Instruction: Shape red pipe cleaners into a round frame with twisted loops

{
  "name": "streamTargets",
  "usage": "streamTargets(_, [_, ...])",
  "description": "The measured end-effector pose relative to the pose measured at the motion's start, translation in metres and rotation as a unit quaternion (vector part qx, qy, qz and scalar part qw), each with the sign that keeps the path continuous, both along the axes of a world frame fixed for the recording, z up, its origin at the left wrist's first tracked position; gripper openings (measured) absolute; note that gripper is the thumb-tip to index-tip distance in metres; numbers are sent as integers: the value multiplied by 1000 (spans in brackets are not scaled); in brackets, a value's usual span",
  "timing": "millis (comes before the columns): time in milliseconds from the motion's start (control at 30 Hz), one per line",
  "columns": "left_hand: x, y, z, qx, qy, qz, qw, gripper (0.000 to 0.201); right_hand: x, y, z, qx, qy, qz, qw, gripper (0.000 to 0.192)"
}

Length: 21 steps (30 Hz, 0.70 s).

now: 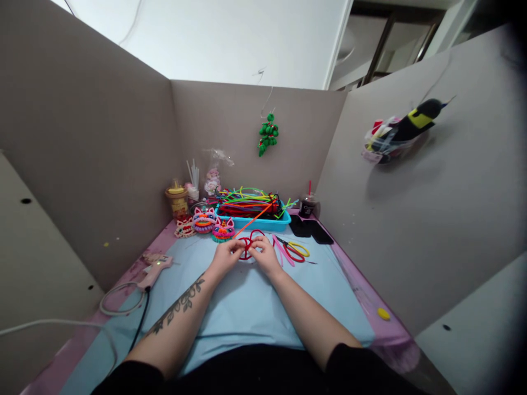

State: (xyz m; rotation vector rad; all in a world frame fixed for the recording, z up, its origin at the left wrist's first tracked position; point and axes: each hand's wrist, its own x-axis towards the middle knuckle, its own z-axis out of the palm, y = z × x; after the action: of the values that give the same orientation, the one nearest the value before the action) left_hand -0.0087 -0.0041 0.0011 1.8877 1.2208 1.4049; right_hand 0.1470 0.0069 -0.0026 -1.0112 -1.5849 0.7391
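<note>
Both hands pinch a red pipe cleaner shape [246, 254] above the middle of the blue cloth [242, 307]. My left hand [225, 258] grips its left side, and my right hand [265, 257] holds its right side. The shape looks like a loop with strands across it, partly hidden by the fingers. A loose red curve rises behind the right fingertips. Just right of that hand lie pink pipe cleaner strips [281, 251] and scissors [295, 252] with red and yellow handles. An orange pipe cleaner [253, 220] slants down from the tray behind the hands.
A blue tray [272, 225] of colourful pipe cleaners stands behind, with several fuzzy animal-head crafts [205, 220] at its left. A pink glue gun [155, 271] with cables lies left. Black flat pads [320, 232] and a drink cup [307, 207] are at back right. Grey panels enclose the table.
</note>
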Motion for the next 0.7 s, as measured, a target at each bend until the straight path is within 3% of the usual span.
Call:
streamTargets(367, [2, 3, 1, -37, -87, -25, 995, 21, -6, 2, 1, -8, 24, -20, 999, 12])
streamTargets(567, [1, 0, 5, -1, -48, 26, 999, 21, -3, 0, 5, 51, -47, -77, 995, 10])
streamTargets(700, [2, -3, 4, 9, -1, 32, 999, 25, -4, -2, 5, 67, -96, -58, 991, 13])
